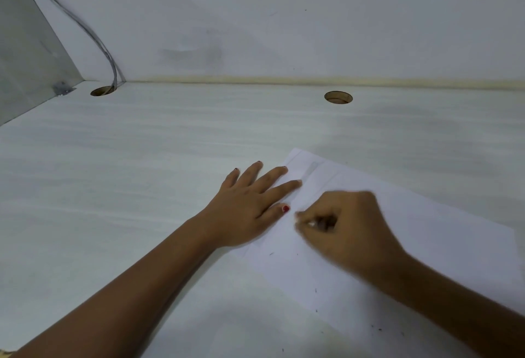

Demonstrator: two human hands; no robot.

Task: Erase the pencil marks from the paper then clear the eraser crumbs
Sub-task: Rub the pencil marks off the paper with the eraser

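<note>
Left hand [244, 210]: was laid flat, fingers spread, on the paper's [426, 215] left edge.
Right hand [341, 224]: was blurred; a small pale object [312, 224] was pinched in curled fingers.
Crumbs [315, 291]: were scattered on the paper.

White table [142, 158], two round cable holes [338, 97]; grey cable [85, 28] down pale wall [284, 16] into left hole.

A pale wood-grain desk [142, 158] with two cable holes [338, 97] bears a white paper [426, 229].
</note>
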